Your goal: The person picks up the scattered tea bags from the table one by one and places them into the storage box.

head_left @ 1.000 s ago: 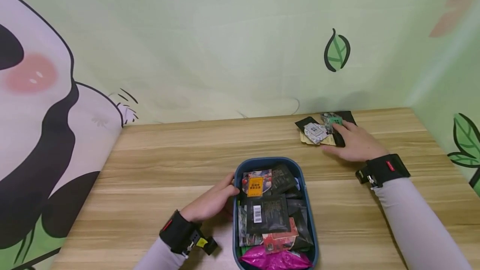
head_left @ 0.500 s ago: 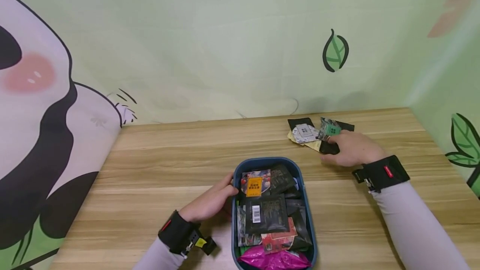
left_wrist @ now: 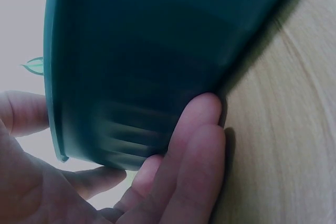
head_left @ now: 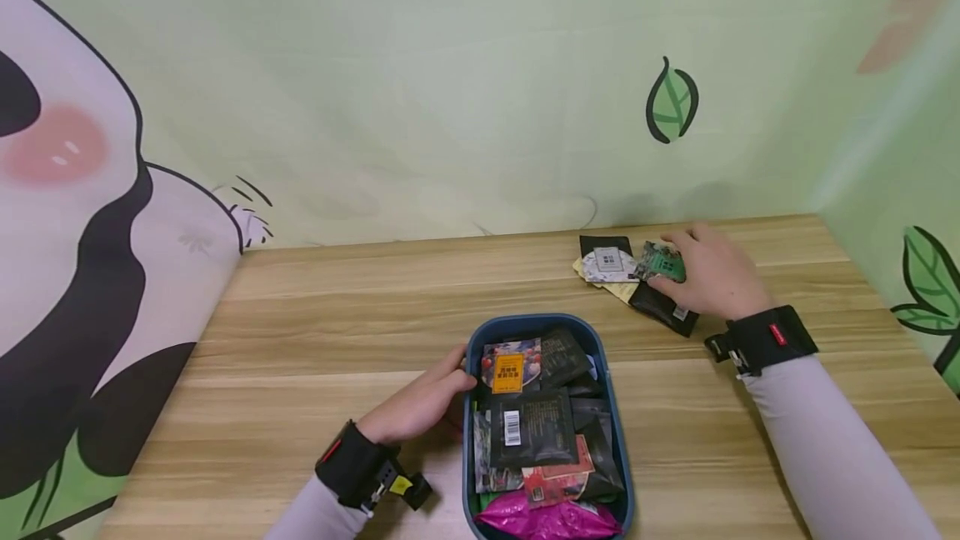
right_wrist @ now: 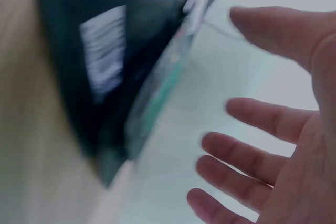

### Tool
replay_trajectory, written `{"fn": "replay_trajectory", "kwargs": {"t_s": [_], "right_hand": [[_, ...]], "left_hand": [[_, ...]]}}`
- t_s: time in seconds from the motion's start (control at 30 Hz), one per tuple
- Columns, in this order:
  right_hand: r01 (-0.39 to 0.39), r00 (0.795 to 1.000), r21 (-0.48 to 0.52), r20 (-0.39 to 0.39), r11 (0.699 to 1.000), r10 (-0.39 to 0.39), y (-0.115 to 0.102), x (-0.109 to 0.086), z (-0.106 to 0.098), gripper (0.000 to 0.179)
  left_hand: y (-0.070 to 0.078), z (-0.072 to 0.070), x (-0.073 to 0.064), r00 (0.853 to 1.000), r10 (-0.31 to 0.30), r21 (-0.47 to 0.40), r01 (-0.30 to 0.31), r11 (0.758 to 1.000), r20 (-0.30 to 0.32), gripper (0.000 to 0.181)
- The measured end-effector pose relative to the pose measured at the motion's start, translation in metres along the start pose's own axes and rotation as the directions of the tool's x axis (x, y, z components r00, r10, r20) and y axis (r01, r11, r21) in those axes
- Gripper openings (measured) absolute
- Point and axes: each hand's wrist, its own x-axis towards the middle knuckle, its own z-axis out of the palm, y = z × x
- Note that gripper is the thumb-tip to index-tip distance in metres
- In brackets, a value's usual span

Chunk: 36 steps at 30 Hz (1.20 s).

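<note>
My left hand (head_left: 416, 400) holds the near-left wall of a blue plastic bin (head_left: 536, 322), with the thumb at its rim. In the left wrist view, several fingers (left_wrist: 197, 161) lie along the outside of the bin wall, low near the table. The bin is full of flat sachets. At the back right, my right hand (head_left: 716, 273) is spread beside a small pile of sachets, holding none. A green-labelled sachet (head_left: 663, 263) lies on a black sachet with a barcode (head_left: 663, 307); a white-labelled sachet (head_left: 609, 265) lies to their left over a yellowish one.
Inside the bin are a black sachet with a barcode (head_left: 532, 427), a red-labelled one (head_left: 557, 477), an orange-labelled one (head_left: 510, 369) and a shiny pink packet (head_left: 551, 517). The wooden table (head_left: 360, 298) ends at a printed green backdrop (head_left: 480, 107).
The sachets at the back right have been shifted and fanned out, with the black barcode sachet turned toward me. My right hand has moved off them slightly. My left hand stays at the bin.
</note>
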Motion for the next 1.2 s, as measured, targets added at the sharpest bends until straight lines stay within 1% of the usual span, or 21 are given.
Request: {"fn": "replay_trajectory", "kwargs": {"t_s": [0.03,0.1,0.2,0.27,0.37,0.47,0.6,0.73,0.93,1.03,1.2], "right_hand": [[-0.003,1.000,0.002,0.008,1.000,0.003,0.002,0.001,0.003,0.079],[-0.009,0.999,0.001,0.051,1.000,0.009,0.006,0.002,0.007,0.087],[-0.032,0.992,0.011,0.121,0.999,0.030,0.010,0.003,0.013,0.093],[-0.048,0.989,0.022,0.139,0.999,0.045,0.012,0.002,0.016,0.094],[-0.058,0.990,0.030,0.134,0.998,0.053,0.014,0.002,0.018,0.095],[-0.057,0.991,0.030,0.121,0.998,0.053,0.014,0.003,0.019,0.096],[-0.051,0.991,0.037,0.122,0.998,0.046,0.014,0.005,0.021,0.098],[-0.049,0.991,0.052,0.129,0.997,0.042,0.014,0.007,0.022,0.096],[-0.065,0.990,0.050,0.128,0.997,0.058,0.011,0.006,0.020,0.091],[-0.058,0.993,0.053,0.109,0.997,0.052,0.009,0.005,0.016,0.087],[-0.018,0.998,0.070,0.053,0.997,0.015,0.003,0.002,0.006,0.077]], "left_hand": [[0.000,0.000,0.000,1.000,-0.003,-0.001,0.003,1.000,0.001,0.062],[0.000,0.000,0.000,1.000,-0.007,-0.001,0.007,1.000,0.000,0.061],[0.000,0.000,-0.001,1.000,-0.001,-0.001,0.001,1.000,-0.001,0.060],[0.001,0.000,-0.001,1.000,0.000,0.000,0.000,1.000,-0.004,0.060],[0.001,0.000,-0.001,1.000,-0.002,0.002,0.003,1.000,-0.009,0.059],[0.001,0.000,-0.001,1.000,-0.001,0.000,0.001,1.000,-0.007,0.060],[0.000,0.000,0.000,1.000,-0.006,-0.004,0.006,1.000,-0.002,0.060],[0.000,0.000,0.000,1.000,-0.008,-0.001,0.008,1.000,0.000,0.061],[0.000,0.000,-0.001,1.000,-0.004,0.007,0.004,1.000,-0.003,0.061],[0.001,0.000,-0.001,1.000,-0.004,0.008,0.004,1.000,-0.003,0.062],[0.002,0.000,-0.001,1.000,-0.007,0.008,0.007,1.000,-0.004,0.064]]}}
